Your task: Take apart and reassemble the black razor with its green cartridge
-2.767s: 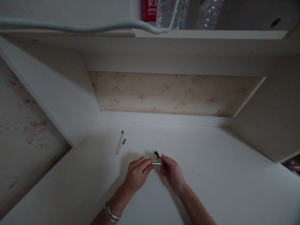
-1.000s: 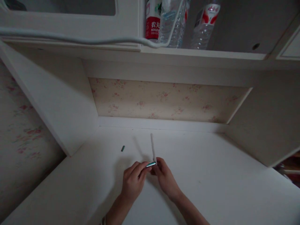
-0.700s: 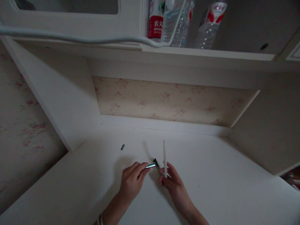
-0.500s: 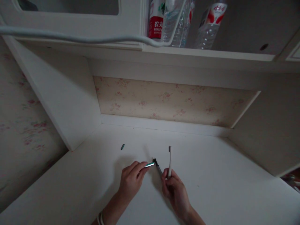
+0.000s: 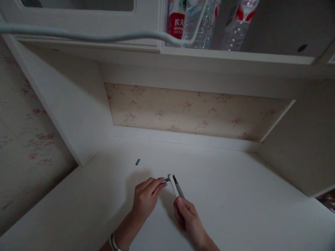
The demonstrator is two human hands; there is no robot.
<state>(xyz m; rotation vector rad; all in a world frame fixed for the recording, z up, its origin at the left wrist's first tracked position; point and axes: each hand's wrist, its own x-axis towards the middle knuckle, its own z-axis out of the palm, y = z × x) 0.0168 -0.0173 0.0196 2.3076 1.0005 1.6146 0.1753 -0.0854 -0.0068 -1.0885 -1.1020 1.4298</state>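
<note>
My left hand (image 5: 147,194) pinches a small teal strip (image 5: 165,181), which looks like a razor cartridge, between thumb and fingertips. In my right hand (image 5: 188,215) are a white toothbrush (image 5: 174,186) and a dark razor handle (image 5: 179,189), lying side by side and both pointing away from me. The toothbrush's head is up against the end of the strip; its bristles are hard to make out. A forked black tip ends the handle, just right of the brush head. Another teal strip (image 5: 138,161) lies on the white desk (image 5: 235,181), beyond my left hand.
Above the desk hangs a white shelf (image 5: 235,57) with several plastic bottles (image 5: 176,24) on it. A pale cable-like bar (image 5: 104,36) crosses in front of the cabinet. Side panels (image 5: 68,94) bound the desk left and right, with flowered wallpaper (image 5: 183,108) behind.
My right hand has tilted and shifted left, swinging the toothbrush from upright over to the strip and alongside the razor handle. The left hand stays nearly in place.
</note>
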